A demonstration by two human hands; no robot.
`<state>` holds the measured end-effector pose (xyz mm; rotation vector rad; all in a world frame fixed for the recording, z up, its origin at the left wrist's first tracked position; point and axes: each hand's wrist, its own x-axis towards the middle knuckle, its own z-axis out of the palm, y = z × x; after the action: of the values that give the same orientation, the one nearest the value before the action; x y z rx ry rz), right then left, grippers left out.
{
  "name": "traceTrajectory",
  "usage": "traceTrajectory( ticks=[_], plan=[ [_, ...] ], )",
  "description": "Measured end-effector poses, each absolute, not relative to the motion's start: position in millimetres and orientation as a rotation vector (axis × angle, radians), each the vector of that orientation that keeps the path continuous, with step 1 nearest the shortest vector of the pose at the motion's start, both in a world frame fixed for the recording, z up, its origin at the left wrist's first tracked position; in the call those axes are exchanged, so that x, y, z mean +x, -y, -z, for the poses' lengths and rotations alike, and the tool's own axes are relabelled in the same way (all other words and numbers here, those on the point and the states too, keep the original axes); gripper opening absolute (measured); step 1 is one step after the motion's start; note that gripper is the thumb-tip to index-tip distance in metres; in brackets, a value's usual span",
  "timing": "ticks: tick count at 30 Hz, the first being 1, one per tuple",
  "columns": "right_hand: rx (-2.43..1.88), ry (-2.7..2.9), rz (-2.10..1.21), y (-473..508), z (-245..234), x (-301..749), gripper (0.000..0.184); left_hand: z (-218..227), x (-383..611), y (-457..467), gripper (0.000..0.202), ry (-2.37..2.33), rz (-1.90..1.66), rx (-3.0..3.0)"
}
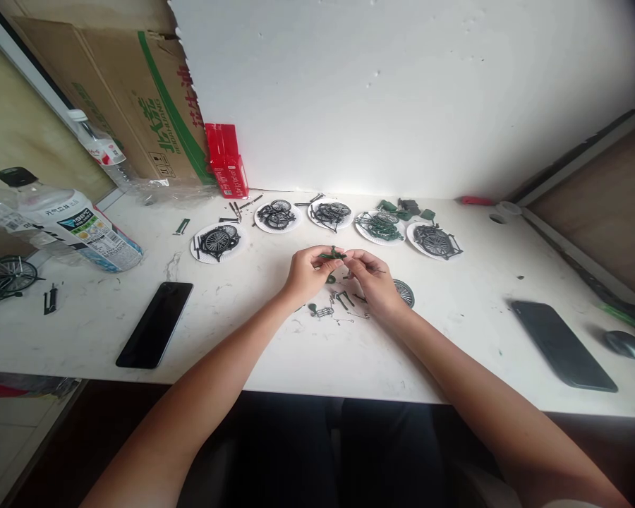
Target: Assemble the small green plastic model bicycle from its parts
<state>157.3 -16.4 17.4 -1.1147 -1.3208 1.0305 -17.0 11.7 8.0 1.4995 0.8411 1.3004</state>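
My left hand (307,272) and my right hand (373,276) meet over the middle of the white table (455,331). Both pinch a small green model part (332,254) between their fingertips. Just below the hands lie several tiny loose parts (334,305), among them screws and a small chain piece. A black model wheel (405,292) lies beside my right wrist.
Several paper plates (216,243) with wheels and green frame pieces line the back. A black phone (155,323) lies at the left, another phone (561,344) and a mouse (625,344) at the right. A plastic bottle (68,220), a cardboard box (137,99) and a red box (226,161) stand left.
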Motion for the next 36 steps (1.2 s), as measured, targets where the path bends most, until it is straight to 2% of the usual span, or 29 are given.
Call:
traceTrajectory(
  ticks=[10,22,36],
  plan=[
    [-1.149,1.573,-0.485,25,-24,160,0.026,-13,-16,-12,0.053,-0.724,-1.176,1.174],
    [-1.136,1.572,-0.609,25,-28,158,0.031,-12,-16,-12,0.048,-0.740,-1.193,1.214],
    [-1.127,1.554,-0.589,25,-28,157,0.032,-24,-19,-6,0.047,-0.775,-1.179,1.204]
  ],
)
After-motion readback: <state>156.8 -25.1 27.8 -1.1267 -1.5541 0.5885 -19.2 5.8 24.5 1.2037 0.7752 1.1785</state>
